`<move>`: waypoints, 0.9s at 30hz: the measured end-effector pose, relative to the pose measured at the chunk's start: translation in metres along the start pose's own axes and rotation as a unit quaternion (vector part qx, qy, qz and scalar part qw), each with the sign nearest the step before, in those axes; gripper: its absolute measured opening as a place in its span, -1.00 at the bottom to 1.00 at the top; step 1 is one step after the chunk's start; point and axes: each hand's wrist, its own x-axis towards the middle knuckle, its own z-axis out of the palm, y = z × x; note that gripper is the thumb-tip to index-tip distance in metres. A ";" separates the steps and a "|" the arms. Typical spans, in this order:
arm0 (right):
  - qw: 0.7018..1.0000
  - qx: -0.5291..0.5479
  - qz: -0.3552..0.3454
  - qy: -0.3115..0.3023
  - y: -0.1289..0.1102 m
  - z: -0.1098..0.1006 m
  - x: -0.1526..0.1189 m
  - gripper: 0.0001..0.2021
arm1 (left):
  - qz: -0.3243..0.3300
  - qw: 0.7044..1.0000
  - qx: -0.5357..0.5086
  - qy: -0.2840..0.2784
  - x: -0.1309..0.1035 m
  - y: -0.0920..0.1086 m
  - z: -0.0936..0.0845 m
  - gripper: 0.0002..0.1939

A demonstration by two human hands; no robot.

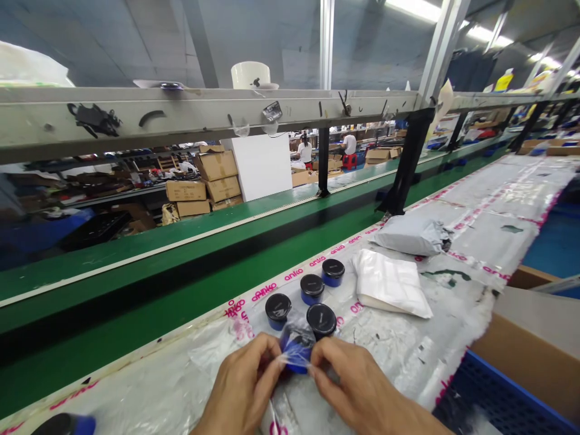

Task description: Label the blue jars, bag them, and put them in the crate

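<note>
Because the clear plastic bag (296, 332) is thin and drawn taut between two pinches, its edge could split if the pull grew uneven. The left hand (242, 380) has thumb and fingers clamped on one side of the film; the right hand (353, 377) pinches the other. Inside, the black-lidded blue jar (298, 364) sits low between the hands, over the tabletop (167, 386); whether its base rests there cannot be told. Should one pinch slip, the jar might twist or roll within the slack film. A second jar (321, 320) stands just beyond, close enough that a sideways jerk could knock it into the three behind. The printed plastic sheeting (403, 350) underneath is creased, so an upright jar might catch and topple, perhaps toward the green conveyor belt (181, 311).
</note>
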 end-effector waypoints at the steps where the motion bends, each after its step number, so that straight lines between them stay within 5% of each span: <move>1: 0.999 0.041 0.032 0.000 -0.002 0.000 0.000 -0.91 | -0.029 0.999 -0.018 0.011 0.000 0.003 0.001 -0.75; 5: 0.974 0.174 0.145 -0.008 -0.007 0.008 0.000 -0.89 | -0.076 0.994 0.032 0.078 -0.003 0.012 0.010 -0.76; 8: 0.972 0.175 0.158 0.016 -0.008 0.009 0.004 -0.88 | -0.073 0.987 0.095 0.105 -0.005 0.015 0.015 -0.81; 14: 0.991 -0.031 0.027 0.125 -0.012 -0.011 0.017 -0.82 | 0.053 0.968 0.199 0.144 -0.005 0.019 -0.003 -0.86; 18: 0.985 -0.092 -0.030 0.143 -0.012 -0.018 0.018 -0.80 | 0.093 0.950 0.246 0.168 -0.005 0.017 -0.010 -0.82; 22: 0.972 -0.119 -0.127 0.155 -0.020 -0.021 0.014 -0.80 | 0.081 0.961 0.202 0.171 -0.003 0.024 -0.009 -0.78; 27: 0.971 -0.150 -0.168 0.075 -0.023 -0.013 0.011 -0.79 | -0.024 0.991 0.021 0.133 0.000 0.040 -0.015 -0.69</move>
